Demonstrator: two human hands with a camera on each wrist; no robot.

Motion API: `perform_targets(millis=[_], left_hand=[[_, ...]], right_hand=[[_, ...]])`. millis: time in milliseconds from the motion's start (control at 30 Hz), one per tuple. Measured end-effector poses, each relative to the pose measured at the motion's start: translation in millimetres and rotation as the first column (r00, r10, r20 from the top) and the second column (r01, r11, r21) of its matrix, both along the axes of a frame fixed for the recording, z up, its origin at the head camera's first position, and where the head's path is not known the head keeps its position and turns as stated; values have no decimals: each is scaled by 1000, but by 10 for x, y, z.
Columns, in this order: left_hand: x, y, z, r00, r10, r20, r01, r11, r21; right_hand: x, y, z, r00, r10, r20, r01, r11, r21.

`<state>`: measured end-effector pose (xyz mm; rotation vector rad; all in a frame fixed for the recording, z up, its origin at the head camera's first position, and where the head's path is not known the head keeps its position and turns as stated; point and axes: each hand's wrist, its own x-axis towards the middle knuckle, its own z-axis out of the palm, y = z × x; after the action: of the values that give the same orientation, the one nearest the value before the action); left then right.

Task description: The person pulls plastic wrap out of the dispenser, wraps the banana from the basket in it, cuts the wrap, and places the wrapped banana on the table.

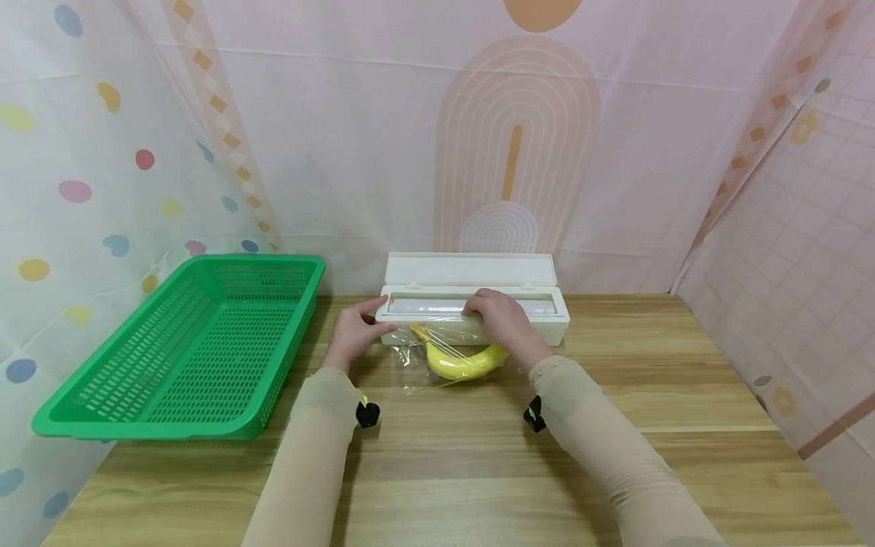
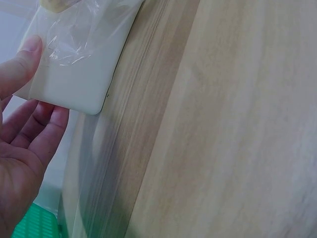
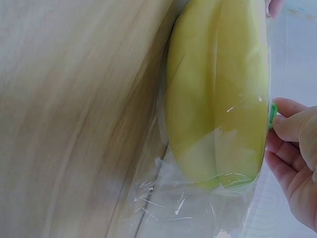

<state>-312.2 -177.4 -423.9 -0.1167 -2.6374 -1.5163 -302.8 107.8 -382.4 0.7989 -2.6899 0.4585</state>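
Note:
A white cling film dispenser (image 1: 547, 330) stands with its lid (image 1: 472, 270) raised at the back, a pale roll (image 1: 424, 306) inside. Clear film (image 1: 408, 365) hangs over its front, around a yellow banana (image 1: 461, 368). My left hand (image 1: 352, 330) grips the dispenser's left end, thumb on the front face and fingers around the end, as the left wrist view shows. At the front edge of the opening, my right hand (image 1: 502, 319) pinches a small green slide cutter (image 3: 273, 115), which sits above the wrapped banana in the head view.
A large green plastic basket (image 1: 287, 357) stands on the left side of the wooden table (image 1: 465, 486). Patterned curtains (image 1: 355, 152) hang close behind the dispenser and along both sides.

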Motion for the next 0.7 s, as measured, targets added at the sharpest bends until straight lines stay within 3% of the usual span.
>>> perform_targets(millis=[700], left_hand=[[0, -14, -10, 1000, 3, -9, -3, 1000, 2]], right_hand=[[13, 26, -10, 1000, -7, 12, 7, 1000, 0]])
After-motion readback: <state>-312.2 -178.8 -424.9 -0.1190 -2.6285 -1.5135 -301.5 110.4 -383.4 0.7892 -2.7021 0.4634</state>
